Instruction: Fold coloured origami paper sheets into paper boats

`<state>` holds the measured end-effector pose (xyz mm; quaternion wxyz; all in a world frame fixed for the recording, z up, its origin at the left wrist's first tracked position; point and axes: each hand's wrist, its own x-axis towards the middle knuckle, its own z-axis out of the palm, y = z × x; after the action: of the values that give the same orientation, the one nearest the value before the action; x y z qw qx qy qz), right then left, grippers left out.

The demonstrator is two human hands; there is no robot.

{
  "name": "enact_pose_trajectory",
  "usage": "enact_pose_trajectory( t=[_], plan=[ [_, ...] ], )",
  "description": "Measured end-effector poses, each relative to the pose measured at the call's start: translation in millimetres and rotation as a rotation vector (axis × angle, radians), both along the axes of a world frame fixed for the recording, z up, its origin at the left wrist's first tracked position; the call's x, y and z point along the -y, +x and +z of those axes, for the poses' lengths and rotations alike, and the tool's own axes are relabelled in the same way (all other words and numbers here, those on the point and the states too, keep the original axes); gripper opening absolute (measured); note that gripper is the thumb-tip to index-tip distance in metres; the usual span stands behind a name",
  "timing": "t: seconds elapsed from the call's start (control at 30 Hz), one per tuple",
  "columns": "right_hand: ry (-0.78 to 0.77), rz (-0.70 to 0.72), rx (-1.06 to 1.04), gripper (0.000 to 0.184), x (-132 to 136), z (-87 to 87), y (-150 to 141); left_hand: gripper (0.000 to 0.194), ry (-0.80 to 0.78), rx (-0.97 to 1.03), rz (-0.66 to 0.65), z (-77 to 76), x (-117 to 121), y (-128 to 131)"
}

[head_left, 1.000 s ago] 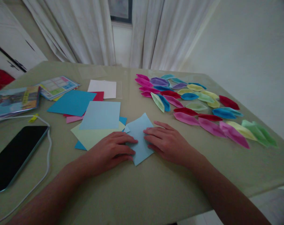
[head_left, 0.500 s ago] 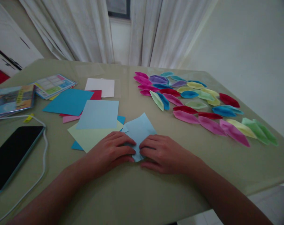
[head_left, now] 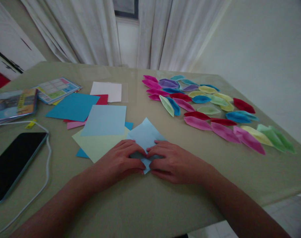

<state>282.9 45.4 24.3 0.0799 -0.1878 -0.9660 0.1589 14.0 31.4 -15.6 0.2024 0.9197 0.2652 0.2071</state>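
Note:
A light blue sheet of origami paper (head_left: 146, 132), turned corner-up, lies on the table between my hands, with its near part folded. My left hand (head_left: 124, 157) grips the paper's left side, thumb low and fingers curled over it. On the opposite side my right hand (head_left: 169, 160) pinches the near right part, its fingertips almost meeting the left ones. The folds beneath the fingers are partly hidden. Just left of the sheet are a flat light blue square (head_left: 104, 120) and a pale green square (head_left: 98, 145), overlapping each other.
Several folded paper petals (head_left: 200, 123) in many colours spread over the right side. A dark blue sheet (head_left: 72, 107), a white paper pack (head_left: 106, 92) and booklets (head_left: 13, 103) lie at the back left. A phone (head_left: 15, 165) and white cable (head_left: 47, 165) are at the left.
The light blue sheet has turned slightly, its far corner shifting left. My fingers have moved closer together, and the near tip of the paper now shows between them.

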Motion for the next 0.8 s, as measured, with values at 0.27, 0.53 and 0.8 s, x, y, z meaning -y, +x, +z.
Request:
enact_pose_trajectory(
  t=[0.27,0.53,0.8],
  plan=[
    [-0.028,-0.025,-0.063,0.017,-3,-8.8,1,0.013,-0.102,-0.037,0.082,10.8,6,9],
    [-0.056,-0.083,-0.057,0.014,0,-7.6,-4,0.007,-0.163,0.0,0.249,11.2,14,14],
    [-0.042,-0.011,-0.028,0.014,-3,-7.2,1,0.007,-0.198,-0.002,0.368,10.1,19,18]
  ],
)
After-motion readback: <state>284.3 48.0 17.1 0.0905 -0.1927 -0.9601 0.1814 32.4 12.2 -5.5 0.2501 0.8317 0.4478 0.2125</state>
